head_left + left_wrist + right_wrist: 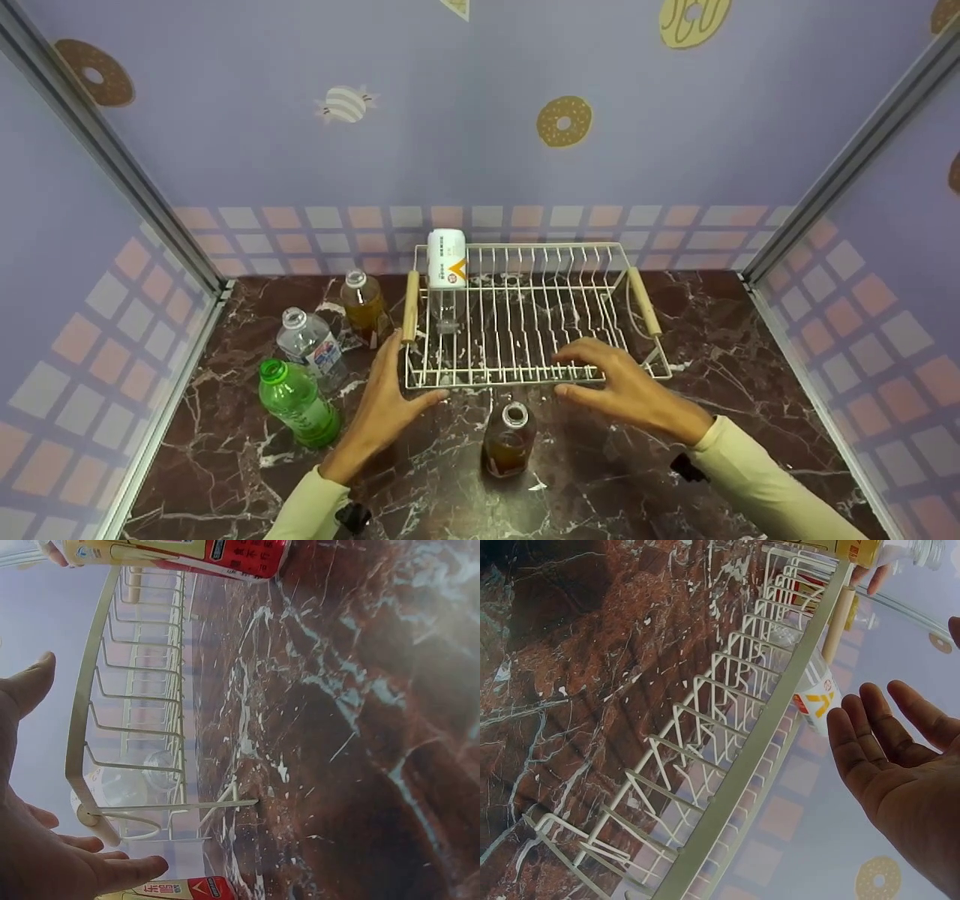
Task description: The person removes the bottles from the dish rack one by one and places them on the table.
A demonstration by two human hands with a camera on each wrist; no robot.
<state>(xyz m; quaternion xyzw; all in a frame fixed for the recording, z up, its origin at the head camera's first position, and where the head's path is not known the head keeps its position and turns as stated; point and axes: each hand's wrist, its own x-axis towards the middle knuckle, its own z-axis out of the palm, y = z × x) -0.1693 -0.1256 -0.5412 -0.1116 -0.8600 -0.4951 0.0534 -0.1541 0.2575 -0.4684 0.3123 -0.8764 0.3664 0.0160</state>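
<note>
A white wire dish rack (517, 375) with wooden handles stands at the back of the counter. In its left end a clear bottle with a white label (447, 259) stands upside down. My left hand (386, 409) is at the rack's front left corner, fingers extended and thumb apart; whether it touches is hard to tell. Near the front right edge, my right hand (619, 386) has loosely bent fingers and holds nothing. Between the hands, in front of the rack, an uncapped bottle of brown liquid (510, 442) stands upright; its red and yellow label (247, 556) shows in the left wrist view.
Left of my left hand stand a green bottle (300, 405), a clear bottle with a blue and red label (313, 345) and an amber-liquid bottle (365, 307), all uncapped. Patterned wall panels (480, 165) enclose the marbled counter (600, 487) at the back and sides.
</note>
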